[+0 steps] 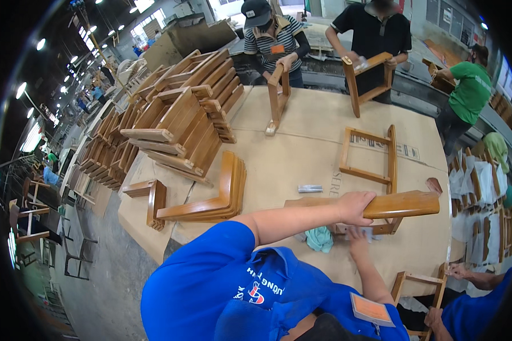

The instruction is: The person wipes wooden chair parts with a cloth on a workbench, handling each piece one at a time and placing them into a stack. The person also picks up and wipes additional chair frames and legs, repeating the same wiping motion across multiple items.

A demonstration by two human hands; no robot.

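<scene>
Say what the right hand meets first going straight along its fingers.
In line ahead of the right hand: likely the broad varnished wooden rail that the left hand grips. Depth is unclear; it might pass underneath.

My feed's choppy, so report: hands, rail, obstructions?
Left hand grips rail. Right hand nearer body, grip unclear. Rail runs left to right. Teal cloth beside right hand.

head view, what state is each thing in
left hand, closed over broad wooden piece
right hand, at pale material, grip unclear
teal cloth, crumpled
wooden frames at left, stacked
L-shaped wooden pieces, stacked together
cardboard, spread flat
silvery piece, lying on cardboard
</scene>
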